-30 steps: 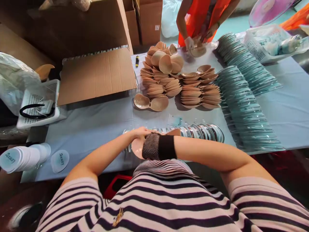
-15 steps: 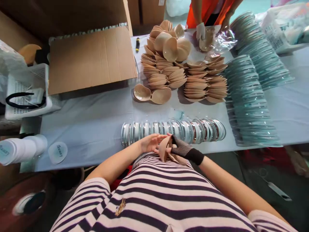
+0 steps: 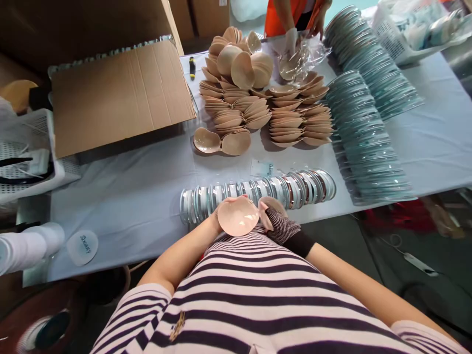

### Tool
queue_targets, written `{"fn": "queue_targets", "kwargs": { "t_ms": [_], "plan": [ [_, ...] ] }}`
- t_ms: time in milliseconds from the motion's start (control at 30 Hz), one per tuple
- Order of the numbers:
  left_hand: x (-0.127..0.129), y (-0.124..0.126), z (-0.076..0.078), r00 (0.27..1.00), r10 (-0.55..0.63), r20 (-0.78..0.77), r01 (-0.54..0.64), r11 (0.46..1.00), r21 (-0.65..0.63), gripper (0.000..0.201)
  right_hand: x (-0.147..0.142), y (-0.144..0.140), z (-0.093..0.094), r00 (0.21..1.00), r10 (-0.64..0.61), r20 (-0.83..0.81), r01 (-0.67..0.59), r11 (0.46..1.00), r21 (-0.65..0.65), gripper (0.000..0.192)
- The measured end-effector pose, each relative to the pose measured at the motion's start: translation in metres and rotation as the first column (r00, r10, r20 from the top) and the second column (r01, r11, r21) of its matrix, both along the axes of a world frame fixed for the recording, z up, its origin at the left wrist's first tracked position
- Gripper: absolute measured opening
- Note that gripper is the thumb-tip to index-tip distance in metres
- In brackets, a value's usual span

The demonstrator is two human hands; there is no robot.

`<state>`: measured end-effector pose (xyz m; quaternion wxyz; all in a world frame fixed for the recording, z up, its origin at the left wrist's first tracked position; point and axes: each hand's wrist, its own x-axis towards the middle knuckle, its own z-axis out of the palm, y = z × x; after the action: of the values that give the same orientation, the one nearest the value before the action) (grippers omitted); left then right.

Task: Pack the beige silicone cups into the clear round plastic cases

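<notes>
Close to the striped shirt, at the table (image 3: 147,196) edge, the bare left hand (image 3: 220,209) and mesh-gloved right hand (image 3: 277,220) grasp a smooth, round, beige cup (image 3: 238,216), just before a row of shiny discs (image 3: 258,192).

Bright, even light; warped edges

You have one beige cup pair (image 3: 241,216) held between your two hands, and one more pair (image 3: 221,142) lying open on the table. One row of clear round cases (image 3: 258,192) lies before you, two long rows of teal-tinted lids (image 3: 368,132) to your right (individual pieces too many to count), one cardboard flap (image 3: 118,96), two white baskets (image 3: 391,34).
</notes>
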<state>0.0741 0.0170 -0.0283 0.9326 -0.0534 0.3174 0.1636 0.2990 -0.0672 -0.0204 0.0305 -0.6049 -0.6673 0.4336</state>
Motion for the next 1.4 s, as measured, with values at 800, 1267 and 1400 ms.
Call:
{"fn": "queue_targets", "kwargs": {
  "t_ms": [800, 1267, 1400],
  "plan": [
    [-0.002, -0.006, -0.011, 0.924, 0.170, -0.341, -0.181, 0.984, 0.001, 0.051, 0.051, 0.000, -0.071, 0.941, -0.147, 0.304, 0.212, 0.958, -0.195, 0.019],
    [0.033, 0.004, 0.005, 0.777, 0.552, -0.302, -0.462, 0.827, 0.321, 0.043, 0.018, 0.090, 0.056, 0.797, -0.522, -0.302, 0.485, 0.853, -0.194, 0.040],
    [0.039, 0.001, 0.006, 0.723, 0.594, -0.353, -0.463, 0.795, 0.392, 0.045, -0.045, 0.088, 0.030, 0.945, -0.298, 0.131, 0.292, 0.954, 0.062, 0.035]
  ]
}}
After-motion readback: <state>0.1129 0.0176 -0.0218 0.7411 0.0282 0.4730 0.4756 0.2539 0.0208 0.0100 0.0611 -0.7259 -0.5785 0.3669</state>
